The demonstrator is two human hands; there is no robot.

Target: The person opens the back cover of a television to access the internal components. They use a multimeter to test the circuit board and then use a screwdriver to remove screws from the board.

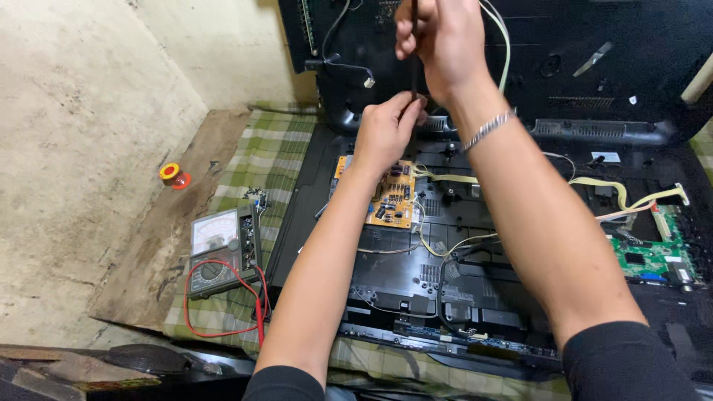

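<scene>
My right hand (438, 41) is raised at the top of the view, fingers closed around the handle of a dark screwdriver (414, 67) that points straight down. My left hand (386, 130) is below it, fingertips pinched at the tool's lower shaft near the far edge of an opened flat television chassis (416, 275). Just under my left wrist lies an orange circuit board (394, 197). A green circuit board (650, 252) sits at the right side of the chassis. Yellow flat cables (609, 186) and thin wires run between the boards.
An analog multimeter (219, 252) with red and black leads lies on a green checked cloth (260, 156) left of the chassis. A small red and yellow solder spool (173, 175) rests on a wooden board. The black back cover (594, 67) leans behind. A concrete wall is at left.
</scene>
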